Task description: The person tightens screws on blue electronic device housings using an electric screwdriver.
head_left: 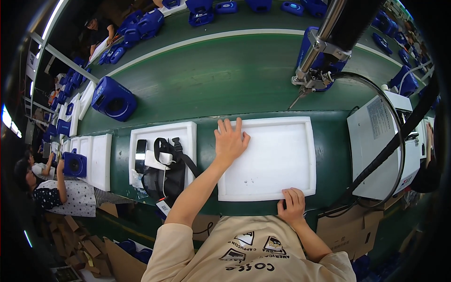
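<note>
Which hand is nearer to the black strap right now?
The left. The left hand is at the far left corner of the larger white foam tray, right of the black strap; the right hand is at that tray's near edge, farther right.

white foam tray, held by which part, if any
Foam tray: left hand on its upper-left corner, right hand on its lower edge. Whether either grips it cannot be told.

We had white foam tray [277, 152] lying on green bench [206, 141], second foam tray [191, 141] to left, white machine box [376, 150] at right.
</note>
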`<state>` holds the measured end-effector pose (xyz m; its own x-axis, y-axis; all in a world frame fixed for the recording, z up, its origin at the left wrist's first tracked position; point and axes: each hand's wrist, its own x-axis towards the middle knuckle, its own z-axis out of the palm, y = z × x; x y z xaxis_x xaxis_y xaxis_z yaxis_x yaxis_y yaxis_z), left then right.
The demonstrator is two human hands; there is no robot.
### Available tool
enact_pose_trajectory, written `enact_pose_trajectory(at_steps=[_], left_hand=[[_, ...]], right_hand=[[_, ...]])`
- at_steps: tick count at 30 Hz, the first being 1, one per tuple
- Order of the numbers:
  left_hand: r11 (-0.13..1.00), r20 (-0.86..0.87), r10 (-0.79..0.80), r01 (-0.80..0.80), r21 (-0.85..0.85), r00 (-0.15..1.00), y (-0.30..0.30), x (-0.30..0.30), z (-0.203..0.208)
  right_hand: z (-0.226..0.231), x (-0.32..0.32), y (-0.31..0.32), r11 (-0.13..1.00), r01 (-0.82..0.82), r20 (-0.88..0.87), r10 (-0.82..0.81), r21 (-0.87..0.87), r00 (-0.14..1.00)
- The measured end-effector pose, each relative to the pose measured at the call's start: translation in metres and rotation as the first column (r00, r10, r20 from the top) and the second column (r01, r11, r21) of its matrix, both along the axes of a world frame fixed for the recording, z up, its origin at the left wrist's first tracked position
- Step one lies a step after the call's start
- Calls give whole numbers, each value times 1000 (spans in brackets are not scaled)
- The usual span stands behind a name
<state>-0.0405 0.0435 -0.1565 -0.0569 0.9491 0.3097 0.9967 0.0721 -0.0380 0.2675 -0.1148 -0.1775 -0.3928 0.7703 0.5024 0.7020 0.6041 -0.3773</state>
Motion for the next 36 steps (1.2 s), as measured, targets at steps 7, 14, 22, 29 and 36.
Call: enact_pose_trajectory(at_steps=[7,14,22,29,36], left_hand=[[1000,12,14,-14,-24,1000,3,1,-1],[997,466,-76,71,29,882,0,-33,2],[858,801,55,-438,268,596,44,-224,46],[160,960,-280,-987,31,-15,54,-439,123],[360,876,-408,-927,-105,-258,64,-490,165]], right_hand=[[1,0,3,1000,-1,4,1,-5,1000],[0,-4,4,998,-61,28,61,-17,998],[-12,1,-3,999,-38,68,40,-33,997],[-18,1,-2,995,-39,95,48,-96,994],[-21,1,-4,992,-27,117,41,-121,992]])
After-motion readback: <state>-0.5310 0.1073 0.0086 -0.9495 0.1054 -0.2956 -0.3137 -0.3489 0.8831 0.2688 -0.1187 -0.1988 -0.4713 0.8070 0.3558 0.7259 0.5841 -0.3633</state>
